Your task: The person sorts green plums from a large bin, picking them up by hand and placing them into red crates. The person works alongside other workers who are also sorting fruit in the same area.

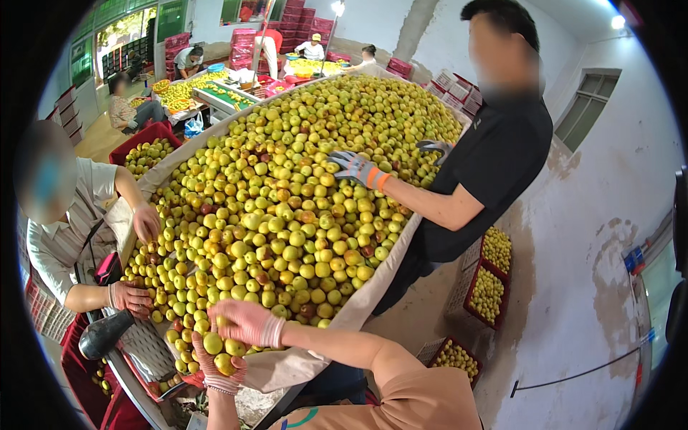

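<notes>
A large heap of yellow-green fruits (279, 215) that look like jujubes, some with reddish-brown patches, fills a cloth-lined table in front of me. At its near end my left hand (219, 368), in a pink-striped glove, is cupped palm up around a yellow fruit (224, 364), with more fruits against its fingers. Just above it, my right hand (248, 322), in a matching glove, reaches in over the heap with its fingers curled down. A fruit shows beneath that palm; whether it is gripped is hidden. The pale cloth edge (290, 368) runs under my right forearm.
A person's gloved hand (131, 298) touches fruits at left, beside a black lamp-like head (105, 334) and a perforated chute (145, 344). Opposite, another person's grey glove (357, 169) rests on the heap. Fruit-filled crates (486, 293) stand on the floor at right. Several people sit behind.
</notes>
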`<state>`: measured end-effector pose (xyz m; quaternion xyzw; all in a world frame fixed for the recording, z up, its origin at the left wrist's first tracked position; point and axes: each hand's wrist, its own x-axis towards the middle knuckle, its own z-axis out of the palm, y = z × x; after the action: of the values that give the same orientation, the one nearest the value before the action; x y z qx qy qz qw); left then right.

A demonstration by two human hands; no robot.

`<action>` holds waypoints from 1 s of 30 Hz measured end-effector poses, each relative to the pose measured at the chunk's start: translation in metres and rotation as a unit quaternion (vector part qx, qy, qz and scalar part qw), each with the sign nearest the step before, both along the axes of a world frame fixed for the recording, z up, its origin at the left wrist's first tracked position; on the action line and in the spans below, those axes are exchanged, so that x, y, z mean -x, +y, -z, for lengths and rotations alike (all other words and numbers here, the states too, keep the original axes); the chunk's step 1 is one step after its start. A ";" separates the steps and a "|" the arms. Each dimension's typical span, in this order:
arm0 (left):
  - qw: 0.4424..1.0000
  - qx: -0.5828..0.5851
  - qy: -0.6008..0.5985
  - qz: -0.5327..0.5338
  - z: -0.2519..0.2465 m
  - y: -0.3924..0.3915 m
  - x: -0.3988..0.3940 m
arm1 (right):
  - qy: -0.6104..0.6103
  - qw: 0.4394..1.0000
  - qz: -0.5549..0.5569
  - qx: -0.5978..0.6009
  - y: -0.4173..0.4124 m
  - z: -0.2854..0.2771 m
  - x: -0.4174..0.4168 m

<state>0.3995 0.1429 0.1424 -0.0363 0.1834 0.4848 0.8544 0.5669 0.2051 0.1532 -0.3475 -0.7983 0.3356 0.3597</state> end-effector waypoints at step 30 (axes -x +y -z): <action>0.995 -0.014 -0.075 -0.072 0.032 -0.011 0.065 | -0.249 0.882 -0.025 0.398 -0.239 0.058 -0.117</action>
<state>0.3348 0.1314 0.1100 -0.0740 0.1090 0.5432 0.8292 0.6838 -0.0340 0.0956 -0.5138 -0.6688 0.5365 -0.0279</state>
